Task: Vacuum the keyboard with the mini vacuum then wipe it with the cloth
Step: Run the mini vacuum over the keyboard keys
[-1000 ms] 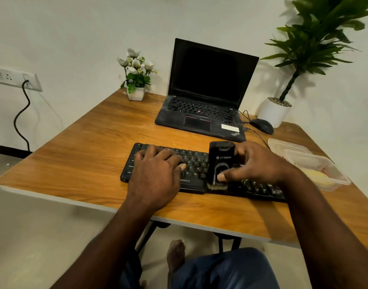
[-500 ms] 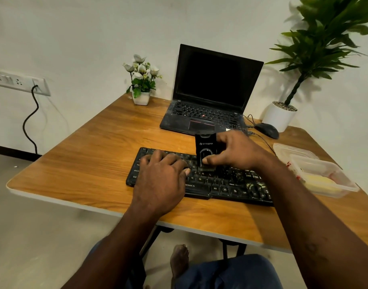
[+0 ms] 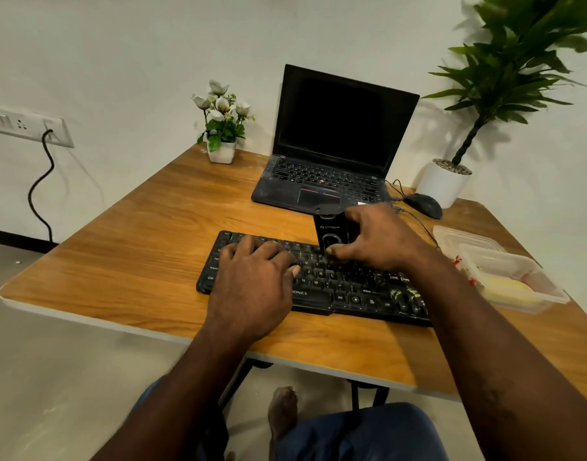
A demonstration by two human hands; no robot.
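Head view — what are the right hand's [image 3: 375, 241] fingers [image 3: 338, 251] doing?

— Curled round the mini vacuum [image 3: 329, 231], with the thumb across its near face. It's a firm grip.

— And where is the vacuum?

— Upright on the keyboard [image 3: 345, 294], its lower end on the far rows of keys near the middle. The lower end itself is blurred.

— Left hand [image 3: 252, 281]?

— It lies flat on the left half of the keyboard, fingers relaxed and slightly spread, holding nothing.

— Where's the keyboard?

— Near the front edge of the wooden table [image 3: 135, 261], slightly angled.

— Anything beyond it?

— An open laptop [image 3: 335, 144] with a dark screen lies just past the vacuum. A mouse [image 3: 423, 205] is to its right and a potted plant [image 3: 445, 183] stands in the far right corner. A small flower pot [image 3: 222, 151] sits left of the laptop.

— And on the right side?

— A clear plastic box [image 3: 518, 287] with something yellow inside — I can't tell whether that's the cloth.
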